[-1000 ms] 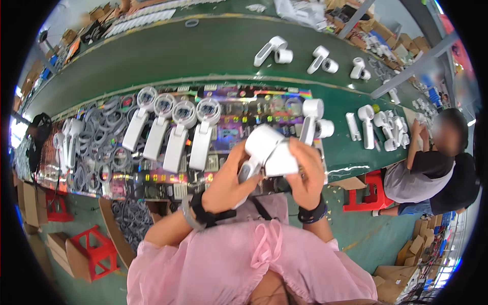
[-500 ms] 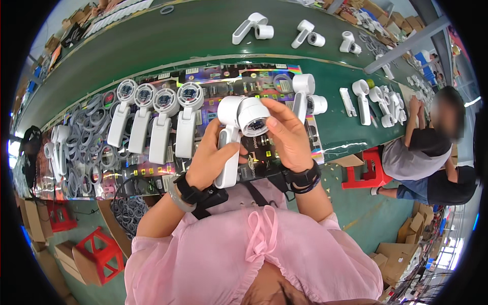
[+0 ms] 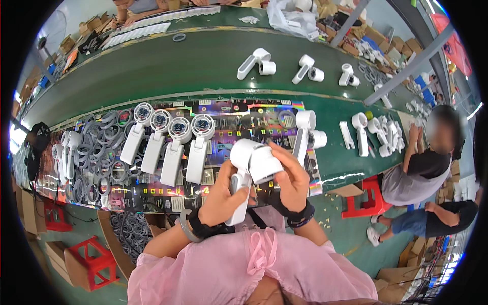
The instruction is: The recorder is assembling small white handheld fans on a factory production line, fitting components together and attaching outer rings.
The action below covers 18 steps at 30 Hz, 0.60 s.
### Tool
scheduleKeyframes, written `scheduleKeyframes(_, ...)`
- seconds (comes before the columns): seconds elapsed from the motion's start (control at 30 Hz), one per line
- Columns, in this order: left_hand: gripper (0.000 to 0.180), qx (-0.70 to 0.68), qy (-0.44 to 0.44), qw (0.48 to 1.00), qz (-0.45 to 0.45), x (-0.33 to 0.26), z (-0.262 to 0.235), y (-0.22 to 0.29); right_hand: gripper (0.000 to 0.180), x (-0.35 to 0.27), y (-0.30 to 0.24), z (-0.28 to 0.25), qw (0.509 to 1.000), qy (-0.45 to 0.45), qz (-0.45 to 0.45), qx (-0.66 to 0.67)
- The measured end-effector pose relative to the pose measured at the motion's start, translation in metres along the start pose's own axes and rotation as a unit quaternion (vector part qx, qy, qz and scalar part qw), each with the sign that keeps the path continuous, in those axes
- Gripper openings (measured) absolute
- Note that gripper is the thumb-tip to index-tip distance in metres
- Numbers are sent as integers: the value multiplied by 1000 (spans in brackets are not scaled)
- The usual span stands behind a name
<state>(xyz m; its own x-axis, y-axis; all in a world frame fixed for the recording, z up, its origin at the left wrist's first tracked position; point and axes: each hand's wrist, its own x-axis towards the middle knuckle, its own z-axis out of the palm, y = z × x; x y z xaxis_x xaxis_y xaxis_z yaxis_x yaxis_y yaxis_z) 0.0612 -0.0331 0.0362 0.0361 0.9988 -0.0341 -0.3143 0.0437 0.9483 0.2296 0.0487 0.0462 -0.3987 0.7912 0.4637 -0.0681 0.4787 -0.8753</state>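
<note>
A white handheld fan [image 3: 246, 151] with a slim handle and two drum-shaped parts is in both my hands, above the near edge of the bench. My left hand [image 3: 221, 199] is closed round its handle. At the other side, my right hand [image 3: 294, 179] has fingers and thumb round the second drum [image 3: 265, 166], whose face is turned away from me. Another white fan [image 3: 305, 121] stands just beyond my right hand. To the left lie several white fans with open round heads [image 3: 202, 127], handles toward me.
Grey rings [image 3: 96, 147] are heaped on the bench's left on dark printed sheets [image 3: 229, 114]. More fans [image 3: 360, 121] lie to the right, near a seated person [image 3: 406, 173]. A green conveyor belt [image 3: 203, 63] behind carries fans. Red stools [image 3: 96, 262] stand below.
My view has tilted up, so the bench sits lower and people across the belt show. The second drum has turned, hiding its dark face. Both hands keep hold of the fan.
</note>
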Motion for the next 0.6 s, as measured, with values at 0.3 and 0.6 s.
scheduleKeyframes(0.3,72,144,-9,989,43,-12,-4,-11,35,-19,3,8,1000,31,-3,2)
scheduleKeyframes(0.6,64,187,-8,982,-33,-42,-23,-12,39,-37,17,27,985,-29,128,113)
